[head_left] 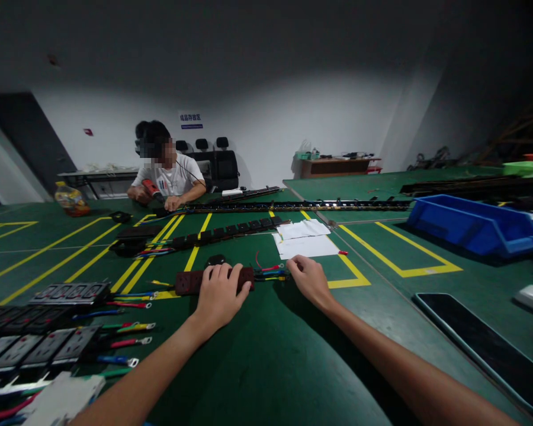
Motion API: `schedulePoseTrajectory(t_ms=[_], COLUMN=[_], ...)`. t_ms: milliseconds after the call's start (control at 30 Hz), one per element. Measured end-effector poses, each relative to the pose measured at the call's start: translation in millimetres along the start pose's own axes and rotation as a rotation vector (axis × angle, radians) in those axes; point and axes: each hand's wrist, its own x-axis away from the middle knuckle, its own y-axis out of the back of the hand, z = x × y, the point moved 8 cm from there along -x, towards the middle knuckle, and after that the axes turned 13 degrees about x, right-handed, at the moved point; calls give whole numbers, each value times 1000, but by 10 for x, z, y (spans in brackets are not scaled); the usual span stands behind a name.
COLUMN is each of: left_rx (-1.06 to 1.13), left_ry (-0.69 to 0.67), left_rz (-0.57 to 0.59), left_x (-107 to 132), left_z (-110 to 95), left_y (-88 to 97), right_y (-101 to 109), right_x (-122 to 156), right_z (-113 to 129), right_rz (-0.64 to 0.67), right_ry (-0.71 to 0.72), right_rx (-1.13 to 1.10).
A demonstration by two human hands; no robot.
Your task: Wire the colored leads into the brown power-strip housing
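Observation:
A dark red socket strip [187,283] lies across the green table in front of me. My left hand [221,291] is closed over its right half, fingers on top and thumb along the near side. Red, blue, green and yellow wires [266,274] with metal ring lugs come out of the strip's right end. At their tips is my right hand [308,277], its fingers pinched together. Whatever sits between those fingertips is too small to make out. Just behind the strip is a small black part [215,260].
Several black socket strips [73,293] with lugged wires lie at left. White papers [308,242], a blue bin [471,225] and a phone [484,349] are ahead and right. Across the table, a person [173,177] holds a red power tool [152,189] beside a long black strip [302,205].

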Motion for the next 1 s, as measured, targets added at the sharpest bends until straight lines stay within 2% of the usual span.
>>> schedulePoseTrajectory(t_ms=[633,1000], left_rx=[-7,-24], left_ry=[4,6], left_rz=[28,36], left_x=[-12,-14], left_z=[-7,-21], left_y=[-12,-2], right_y=[-2,5], right_x=[15,16], right_z=[35,19], right_rz=[53,63], right_ry=[17,-37], right_rx=[38,111])
